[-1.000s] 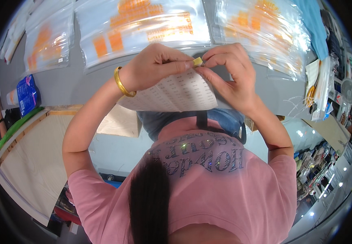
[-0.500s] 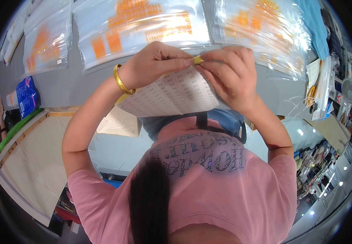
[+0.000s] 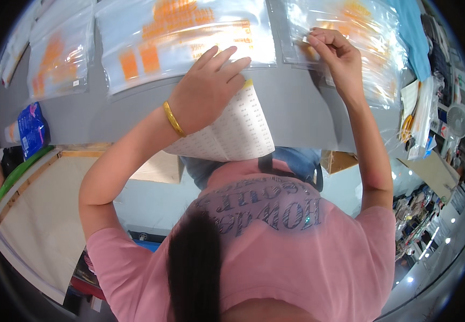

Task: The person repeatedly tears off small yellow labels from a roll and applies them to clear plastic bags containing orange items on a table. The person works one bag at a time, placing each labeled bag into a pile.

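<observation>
- In the head view, I have the grey tabletop (image 3: 302,121) across the upper half of the frame, its near edge bowing through the middle, just in front of the person (image 3: 302,263).
- For room to move, I see grey surface right of centre, between the left forearm's sheet and the right forearm (image 3: 372,145), and more at the left, beside the blue pouch (image 3: 31,129).
- Along the top I have the left bag (image 3: 60,64), the middle bag (image 3: 200,32) and, at upper right, the bag pile (image 3: 369,59), all clear with orange print.
- My left hand (image 3: 203,94) is palm down near the centre, fingers loosely spread over the middle bag's lower edge.
- The printed sheet (image 3: 246,121) sits at centre beneath that palm and thumb, its lower edge overlapping the tabletop's near edge; gripped or merely pinned, I cannot tell.
- My right hand (image 3: 342,61) is over the bag pile, thumb and forefinger close together; anything between them is too small to tell.
</observation>
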`<move>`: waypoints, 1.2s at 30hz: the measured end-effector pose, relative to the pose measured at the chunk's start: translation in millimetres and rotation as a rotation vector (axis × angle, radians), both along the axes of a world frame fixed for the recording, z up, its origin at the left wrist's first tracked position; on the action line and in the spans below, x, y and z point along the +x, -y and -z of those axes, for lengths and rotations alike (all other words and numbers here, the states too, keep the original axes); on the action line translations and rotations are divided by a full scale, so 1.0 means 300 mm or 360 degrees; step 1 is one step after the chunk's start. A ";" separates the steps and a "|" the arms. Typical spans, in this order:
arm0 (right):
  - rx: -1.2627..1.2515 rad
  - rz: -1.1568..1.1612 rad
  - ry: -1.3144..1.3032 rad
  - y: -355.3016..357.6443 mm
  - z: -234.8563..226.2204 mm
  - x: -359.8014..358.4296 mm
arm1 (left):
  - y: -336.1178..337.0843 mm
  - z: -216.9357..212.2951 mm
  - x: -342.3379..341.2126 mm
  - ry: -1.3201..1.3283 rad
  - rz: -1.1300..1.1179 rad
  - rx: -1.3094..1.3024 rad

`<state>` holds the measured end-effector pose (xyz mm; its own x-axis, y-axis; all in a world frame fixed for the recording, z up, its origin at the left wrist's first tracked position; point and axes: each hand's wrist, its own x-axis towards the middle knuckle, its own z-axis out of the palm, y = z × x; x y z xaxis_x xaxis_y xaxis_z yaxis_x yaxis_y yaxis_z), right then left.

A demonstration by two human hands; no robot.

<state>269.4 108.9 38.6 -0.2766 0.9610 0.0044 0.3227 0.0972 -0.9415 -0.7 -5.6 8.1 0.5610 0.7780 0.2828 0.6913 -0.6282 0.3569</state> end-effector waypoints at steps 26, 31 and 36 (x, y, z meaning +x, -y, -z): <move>-0.0163 -0.0268 0.0156 -0.016 0.062 -0.171 | 0.005 0.035 0.008 -0.0023 -0.0054 0.0063; -0.0005 -0.0319 0.0193 -0.018 0.096 -0.180 | 0.000 0.025 0.009 -0.0037 -0.0047 0.0056; 0.0249 -0.0354 0.0414 -0.011 0.100 -0.201 | -0.017 0.016 0.015 -0.0166 -0.0139 0.0082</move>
<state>209.2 112.2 8.5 -0.4898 0.8705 0.0485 0.5040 0.3280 -0.7990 3.8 -0.5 3.2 0.5205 0.8110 0.2673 0.7758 -0.5799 0.2488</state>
